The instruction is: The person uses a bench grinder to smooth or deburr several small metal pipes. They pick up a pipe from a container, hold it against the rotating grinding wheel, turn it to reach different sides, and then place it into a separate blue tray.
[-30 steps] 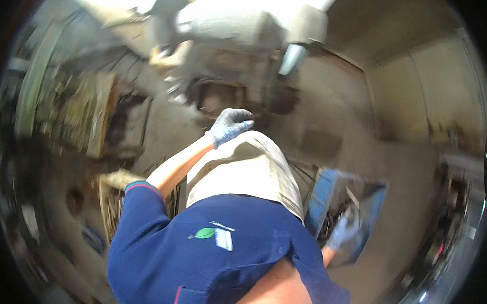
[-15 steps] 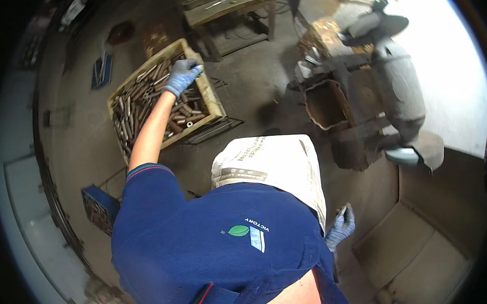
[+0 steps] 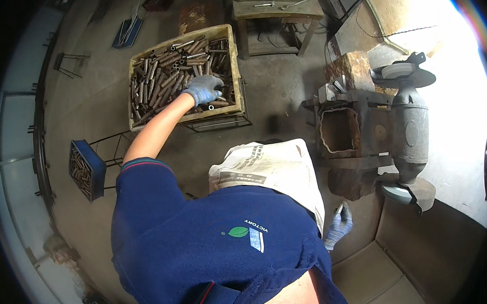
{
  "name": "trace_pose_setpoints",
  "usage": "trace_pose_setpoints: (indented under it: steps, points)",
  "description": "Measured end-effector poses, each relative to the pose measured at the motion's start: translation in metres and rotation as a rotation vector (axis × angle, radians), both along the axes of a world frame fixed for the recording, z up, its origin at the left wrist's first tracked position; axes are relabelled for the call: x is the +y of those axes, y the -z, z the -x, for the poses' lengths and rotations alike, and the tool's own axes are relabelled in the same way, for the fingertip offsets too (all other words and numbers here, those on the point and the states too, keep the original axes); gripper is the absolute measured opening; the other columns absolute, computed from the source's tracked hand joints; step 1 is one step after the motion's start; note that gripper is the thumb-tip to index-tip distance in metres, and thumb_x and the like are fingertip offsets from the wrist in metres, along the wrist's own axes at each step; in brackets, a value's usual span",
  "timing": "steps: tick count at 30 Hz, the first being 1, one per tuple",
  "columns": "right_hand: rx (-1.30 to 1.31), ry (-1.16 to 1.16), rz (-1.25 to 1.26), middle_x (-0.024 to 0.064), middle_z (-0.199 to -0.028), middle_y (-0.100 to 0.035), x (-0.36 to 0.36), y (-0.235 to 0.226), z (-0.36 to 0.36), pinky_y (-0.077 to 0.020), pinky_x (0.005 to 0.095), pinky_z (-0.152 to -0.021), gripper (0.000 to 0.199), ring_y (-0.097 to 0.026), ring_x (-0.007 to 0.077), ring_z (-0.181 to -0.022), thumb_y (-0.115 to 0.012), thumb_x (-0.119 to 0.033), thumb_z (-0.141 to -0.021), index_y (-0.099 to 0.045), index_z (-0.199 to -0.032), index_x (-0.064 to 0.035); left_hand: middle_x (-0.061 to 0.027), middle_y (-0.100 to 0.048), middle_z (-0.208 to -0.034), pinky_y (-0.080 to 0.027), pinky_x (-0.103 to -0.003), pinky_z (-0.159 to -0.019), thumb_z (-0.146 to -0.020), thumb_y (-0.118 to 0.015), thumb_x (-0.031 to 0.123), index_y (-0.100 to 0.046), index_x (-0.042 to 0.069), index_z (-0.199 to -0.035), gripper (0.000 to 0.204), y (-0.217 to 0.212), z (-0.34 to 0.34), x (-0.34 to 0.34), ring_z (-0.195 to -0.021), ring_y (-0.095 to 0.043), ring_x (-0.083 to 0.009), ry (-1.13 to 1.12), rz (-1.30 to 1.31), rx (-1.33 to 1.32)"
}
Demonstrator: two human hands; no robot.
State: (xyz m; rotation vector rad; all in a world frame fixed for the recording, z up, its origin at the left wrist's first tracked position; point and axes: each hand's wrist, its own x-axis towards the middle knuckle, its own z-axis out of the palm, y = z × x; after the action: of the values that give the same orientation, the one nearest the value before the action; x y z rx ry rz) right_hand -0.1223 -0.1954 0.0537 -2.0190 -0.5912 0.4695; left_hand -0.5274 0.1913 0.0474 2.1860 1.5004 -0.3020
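Observation:
My left hand [image 3: 203, 90], in a blue and grey knit glove, reaches down over the metal tubes [image 3: 165, 77] heaped in a yellowish crate [image 3: 233, 55]. Its thumb and fingers are curved with a gap between them, near the crate's near right corner; the fingertips' contact with the tubes is hard to make out. Out at my right side, my right hand [image 3: 339, 230], gloved alike, is closed on a small light-coloured metal piece [image 3: 339, 209] that sticks up between thumb and fingers. Most of that piece is hidden.
A pedestal grinder [image 3: 413, 131] with wheels at both ends stands at right, beside a rusty open-topped box [image 3: 339, 128]. Behind is a workbench [image 3: 275, 11] with tools. Blue bins [image 3: 93, 168] of parts stand at left. A whitish apron [image 3: 264, 166] covers my front.
My left hand has come nearer and lower into the crate, its fingers opening a little. The view has turned, shifting the crate and grinder. My right hand stays at my side.

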Motion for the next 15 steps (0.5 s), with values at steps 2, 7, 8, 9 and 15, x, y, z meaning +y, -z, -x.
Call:
trace_pose_setpoints:
  steps: [2,7,8,9,15]
  points:
    - [-0.017,-0.029,0.019,0.0131,-0.099,-0.066,0.002,-0.001,0.002,-0.0497,0.0287,-0.081,0.021,-0.061,0.0172,-0.088,-0.062,-0.005,-0.084,-0.063,-0.102,0.0058,-0.0149,-0.064,-0.097,-0.047,-0.040,-0.082,-0.074,-0.064,0.026,-0.064,0.008,-0.100,0.032,0.003,-0.015,-0.007,-0.095,-0.061,-0.0300,0.167,0.103,0.212]
    - [-0.032,-0.027,-0.028,0.0126,-0.098,-0.066,-0.007,0.004,0.007,-0.0497,0.0289,-0.079,0.021,-0.061,0.0171,-0.086,-0.063,-0.005,-0.084,-0.063,-0.102,0.0057,-0.0168,-0.064,-0.097,-0.049,-0.041,-0.078,-0.068,-0.066,0.026,-0.065,0.005,-0.097,0.036,0.046,-0.016,0.010,-0.094,-0.061,-0.0314,0.295,0.126,0.323]
    - [0.001,-0.005,-0.043,0.0123,-0.098,-0.066,-0.008,0.004,0.008,-0.0498,0.0288,-0.079,0.021,-0.061,0.0167,-0.085,-0.062,-0.005,-0.084,-0.063,-0.102,0.0057,-0.0170,-0.064,-0.098,-0.049,-0.040,-0.078,-0.067,-0.067,0.027,-0.065,0.005,-0.097,0.037,0.043,-0.020,0.015,-0.095,-0.061,-0.0316,0.283,0.187,0.345]
    - [0.034,0.016,-0.058,0.0121,-0.097,-0.066,-0.010,0.003,0.009,-0.0498,0.0286,-0.078,0.021,-0.060,0.0164,-0.085,-0.062,-0.005,-0.084,-0.063,-0.102,0.0058,-0.0181,-0.064,-0.098,-0.049,-0.039,-0.079,-0.063,-0.069,0.031,-0.066,0.004,-0.097,0.043,0.049,-0.012,0.019,-0.095,-0.061,-0.0322,0.306,0.163,0.290]
    - [0.098,0.022,0.005,0.0130,-0.102,-0.064,-0.024,0.007,0.013,-0.0496,0.0260,-0.077,0.026,-0.060,0.0167,-0.089,-0.061,-0.009,-0.087,-0.061,-0.107,0.0058,-0.0176,-0.066,-0.093,-0.048,-0.039,-0.079,-0.074,-0.065,0.029,-0.068,0.003,-0.091,0.031,0.043,0.017,0.021,-0.087,-0.062,-0.0313,0.164,0.225,0.066]
